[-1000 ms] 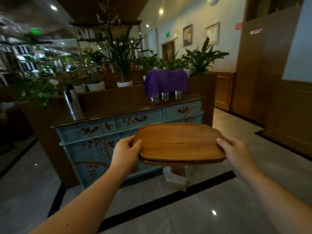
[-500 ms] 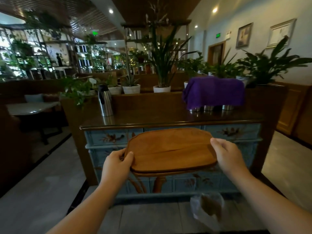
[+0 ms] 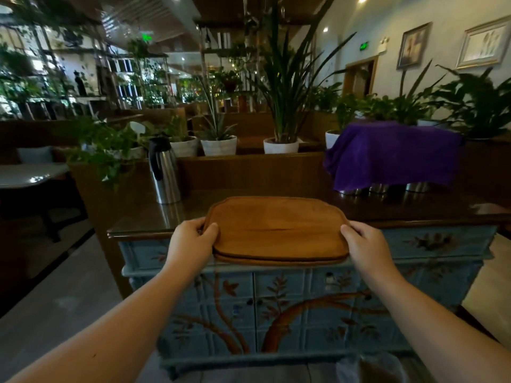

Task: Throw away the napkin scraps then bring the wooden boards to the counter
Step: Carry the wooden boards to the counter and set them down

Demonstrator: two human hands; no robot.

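Note:
I hold a stack of two brown wooden boards (image 3: 278,230) level in front of me, one lying on the other. My left hand (image 3: 190,244) grips the stack's left edge and my right hand (image 3: 365,244) grips its right edge. The boards hover over the front edge of the counter (image 3: 138,225), a dark glossy wooden top on a blue painted cabinet (image 3: 304,308) with branch and leaf patterns. I cannot tell whether the boards touch the top. No napkin scraps are visible.
On the counter a steel thermos jug (image 3: 163,170) stands at the left and a purple cloth (image 3: 392,153) covers metal containers at the right. Potted plants (image 3: 280,106) line the ledge behind. A bin with a clear liner (image 3: 370,366) sits on the floor at the cabinet's foot.
I have walked up to the cabinet, which now fills the view. The boards have moved forward from in front of the drawers to over the counter's front edge. Both hands kept their grip.

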